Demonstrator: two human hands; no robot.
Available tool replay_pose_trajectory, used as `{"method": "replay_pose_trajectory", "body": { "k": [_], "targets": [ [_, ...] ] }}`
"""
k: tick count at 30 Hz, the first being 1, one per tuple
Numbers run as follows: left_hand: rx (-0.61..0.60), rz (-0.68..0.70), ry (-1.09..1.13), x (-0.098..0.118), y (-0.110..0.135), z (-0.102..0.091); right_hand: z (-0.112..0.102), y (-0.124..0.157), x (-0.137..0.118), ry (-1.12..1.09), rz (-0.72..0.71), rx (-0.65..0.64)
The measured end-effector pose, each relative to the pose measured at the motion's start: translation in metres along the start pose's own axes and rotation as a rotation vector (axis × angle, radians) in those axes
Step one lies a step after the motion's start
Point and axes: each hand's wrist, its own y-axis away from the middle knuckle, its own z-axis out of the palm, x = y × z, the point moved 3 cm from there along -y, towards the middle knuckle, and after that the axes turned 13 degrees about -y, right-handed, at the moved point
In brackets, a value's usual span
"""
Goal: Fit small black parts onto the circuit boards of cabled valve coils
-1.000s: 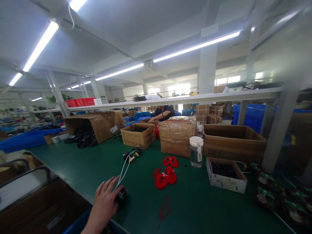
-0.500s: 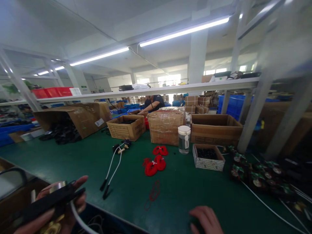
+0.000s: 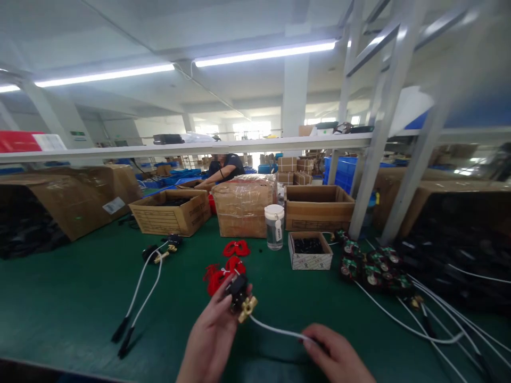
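Note:
In front of me, my left hand (image 3: 217, 324) is closed around a small black device (image 3: 237, 290) with a brass fitting (image 3: 248, 309) on its near side. A white cable (image 3: 275, 330) runs from the brass end across to my right hand (image 3: 331, 348), which pinches it between thumb and fingers. The cable's far end is hidden in that hand. Just beyond the device lie bundles of red wire (image 3: 236, 248), partly covered by my left fingers. To the left rest similar black and brass pieces (image 3: 162, 252) with two white cables ending in black tips.
A small white box (image 3: 311, 260) of black parts and a lidded clear bottle (image 3: 274, 229) stand ahead. Cardboard boxes (image 3: 244, 210) line the back under a shelf (image 3: 247, 144). Circuit-board units (image 3: 371, 268) with white cables lie right. A person (image 3: 225, 169) works beyond.
The view has swung right. My left hand has brought the black device from the lower left to the middle, and my right hand now grips its white cable.

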Motion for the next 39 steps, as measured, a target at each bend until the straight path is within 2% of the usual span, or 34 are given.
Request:
{"method": "replay_pose_trajectory", "body": {
  "k": [2,4,6,8,11,14,18,20,23,26,29,32,39],
  "targets": [
    [-0.034,-0.019,-0.099,-0.026,-0.012,0.012,-0.042,-0.005,-0.005,0.087,0.02,0.142],
    [-0.042,-0.045,-0.218,-0.054,-0.023,0.024,-0.073,-0.009,-0.011,0.207,0.026,0.238],
    [-0.056,-0.035,-0.384,-0.078,-0.031,0.036,-0.091,-0.012,-0.013,0.373,0.047,0.296],
    [-0.043,0.056,-0.642,-0.093,-0.038,0.048,-0.1,-0.016,-0.01,0.539,0.087,0.331],
    [0.049,0.247,-1.034,-0.099,-0.041,0.064,-0.106,-0.025,-0.001,0.717,0.137,0.385],
    [0.15,0.395,-1.219,-0.097,-0.038,0.076,-0.111,-0.031,0.007,0.818,0.164,0.454],
    [0.177,0.405,-1.354,-0.107,-0.028,0.076,-0.116,-0.03,0.013,0.9,0.245,0.489],
    [0.166,0.399,-1.401,-0.118,-0.021,0.069,-0.117,-0.028,0.013,0.92,0.283,0.502],
    [0.1,0.443,-1.399,-0.129,-0.008,0.057,-0.123,-0.026,0.007,0.993,0.264,0.555],
    [-0.094,0.382,-1.402,-0.13,-0.001,0.051,-0.13,-0.032,0.0,1.056,0.23,0.605],
    [-0.253,0.371,-1.468,-0.122,-0.003,0.055,-0.136,-0.043,-0.001,1.059,0.221,0.605],
    [-0.27,0.467,-1.522,-0.118,-0.011,0.065,-0.133,-0.048,0.003,1.06,0.201,0.575],
    [-0.206,0.679,-1.503,-0.135,-0.019,0.079,-0.111,-0.033,0.002,1.057,0.125,0.526]
  ]
}}
